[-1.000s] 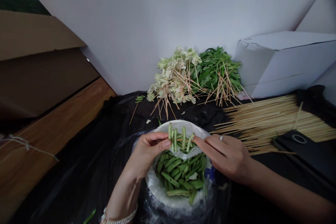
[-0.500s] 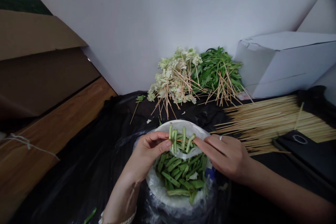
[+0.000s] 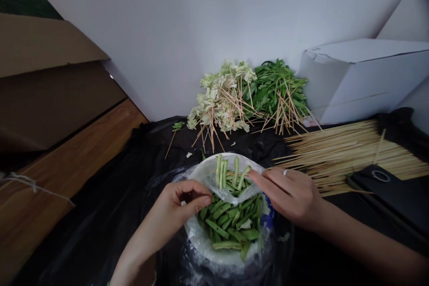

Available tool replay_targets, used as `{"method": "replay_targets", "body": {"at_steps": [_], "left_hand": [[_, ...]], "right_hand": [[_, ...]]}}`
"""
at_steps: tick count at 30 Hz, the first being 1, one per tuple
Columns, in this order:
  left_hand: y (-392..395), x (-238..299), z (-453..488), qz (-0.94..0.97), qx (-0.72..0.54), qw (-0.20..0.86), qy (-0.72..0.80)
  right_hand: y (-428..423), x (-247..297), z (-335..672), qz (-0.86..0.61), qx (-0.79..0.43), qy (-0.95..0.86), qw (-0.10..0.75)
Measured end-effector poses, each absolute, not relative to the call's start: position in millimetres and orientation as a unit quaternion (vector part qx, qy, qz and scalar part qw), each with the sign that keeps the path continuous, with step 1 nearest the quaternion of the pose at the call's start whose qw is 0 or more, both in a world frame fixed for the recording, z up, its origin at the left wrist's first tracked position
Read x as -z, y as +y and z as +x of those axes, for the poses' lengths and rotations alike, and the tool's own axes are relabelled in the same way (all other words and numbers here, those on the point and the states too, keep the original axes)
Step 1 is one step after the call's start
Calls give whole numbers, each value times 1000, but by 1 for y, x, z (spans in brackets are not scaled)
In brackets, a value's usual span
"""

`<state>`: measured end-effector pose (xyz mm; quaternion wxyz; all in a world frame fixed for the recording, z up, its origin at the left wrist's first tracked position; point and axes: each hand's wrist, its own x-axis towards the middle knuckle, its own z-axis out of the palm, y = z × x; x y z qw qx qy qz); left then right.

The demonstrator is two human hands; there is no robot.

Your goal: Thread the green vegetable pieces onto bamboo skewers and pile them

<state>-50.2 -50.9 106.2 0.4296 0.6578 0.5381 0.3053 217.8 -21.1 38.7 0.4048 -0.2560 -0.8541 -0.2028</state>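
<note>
A white bowl [image 3: 201, 242] lined with clear plastic holds several cut green bean pieces [image 3: 228, 224]. Above its far rim, my right hand [image 3: 291, 194] pinches a thin bamboo skewer with several bean pieces threaded on it [image 3: 231, 174], standing upright side by side. My left hand [image 3: 174, 205] hovers at the bowl's left rim, fingers loosely curled, thumb tip just over the loose beans. Nothing shows in that hand.
A pile of bare bamboo skewers [image 3: 342, 152] lies to the right, a black device [image 3: 385, 187] beside it. Skewered cabbage [image 3: 221, 98] and leafy greens [image 3: 278, 89] lie by the wall. A white box [image 3: 362, 80] stands right, cardboard [image 3: 43, 80] left. Black plastic sheet [image 3: 117, 214] covers the surface.
My left hand has let go of the skewer's left end and dropped down and left to the bowl's rim. The right hand still holds the skewer, nearly unmoved.
</note>
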Motion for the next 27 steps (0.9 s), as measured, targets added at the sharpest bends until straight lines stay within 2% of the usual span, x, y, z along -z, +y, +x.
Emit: {"method": "replay_targets", "body": {"at_steps": [15,27], "left_hand": [[-58,-88,-48,765,-154,375,501],[-67,-92,-28,853,5,199,482]], "right_hand": [[-19,-36,219,-267,218,-852,395],[-18,-33,218,-270,203,-856,392]]}}
